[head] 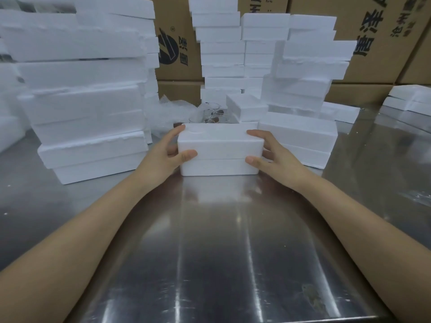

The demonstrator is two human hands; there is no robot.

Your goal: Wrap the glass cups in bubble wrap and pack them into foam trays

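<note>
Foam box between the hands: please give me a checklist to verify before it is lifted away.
1. Left hand grips the left end of the foam box: ok.
2. Right hand grips the right end: ok.
3. Two halves closed, seam even: ok.
4. Box flat on the table: ok.
5. Wrapped cups inside: cannot tell.
6. Loose glasses behind stand apart from the box: cannot tell.

The foam box point(220, 149) and foam stacks point(88, 94) are white; the cartons point(377, 38) brown with black print; the table point(210, 252) shiny grey.
</note>
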